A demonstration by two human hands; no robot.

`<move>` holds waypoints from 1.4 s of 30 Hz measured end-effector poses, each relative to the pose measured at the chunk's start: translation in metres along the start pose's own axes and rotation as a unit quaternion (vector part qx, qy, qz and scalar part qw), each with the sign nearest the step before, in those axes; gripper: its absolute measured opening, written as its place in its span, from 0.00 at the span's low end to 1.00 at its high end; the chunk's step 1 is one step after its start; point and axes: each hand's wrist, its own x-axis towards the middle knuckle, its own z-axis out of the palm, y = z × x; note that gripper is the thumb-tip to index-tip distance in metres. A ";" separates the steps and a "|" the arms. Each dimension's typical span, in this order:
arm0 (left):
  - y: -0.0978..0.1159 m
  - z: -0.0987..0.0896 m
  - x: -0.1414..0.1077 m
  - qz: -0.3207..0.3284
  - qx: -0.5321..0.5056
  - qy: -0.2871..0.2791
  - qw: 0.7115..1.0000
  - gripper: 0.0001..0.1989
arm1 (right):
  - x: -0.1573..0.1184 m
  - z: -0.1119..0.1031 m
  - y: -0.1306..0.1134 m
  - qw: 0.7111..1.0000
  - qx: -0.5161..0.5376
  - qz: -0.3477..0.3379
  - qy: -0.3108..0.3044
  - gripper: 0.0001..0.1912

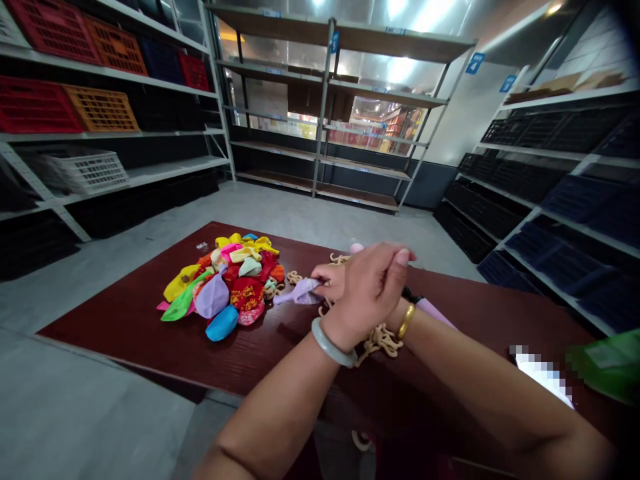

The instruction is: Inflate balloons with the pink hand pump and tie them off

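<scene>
My two forearms cross over the dark red table. My right hand [331, 280], its wrist in a gold bracelet, pinches a lavender balloon [303, 292] that hangs limp to the left. In front of it, my left hand [371, 287], with a pale bangle at the wrist, is closed. What its fingers hold is hidden. Beneath the hands lie tan, looped pieces [383, 340], partly covered by my wrists. Left of them is a heap of deflated balloons [245, 293] in yellow, red, green, blue and purple. A lavender and black object [434, 312] shows behind my right wrist.
The table [270, 363] has a glowing, pixelated flat object [543, 373] and a green thing [607, 367] at right. A metal shelf rack [323, 100] stands ahead. Shelves with coloured crates [100, 107] are on the left, dark crates [525, 173] on the right.
</scene>
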 end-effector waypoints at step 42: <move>-0.101 0.011 0.006 -0.522 -0.476 0.181 0.685 0.10 | -0.075 -0.124 0.148 0.936 -0.125 0.212 -0.250 0.19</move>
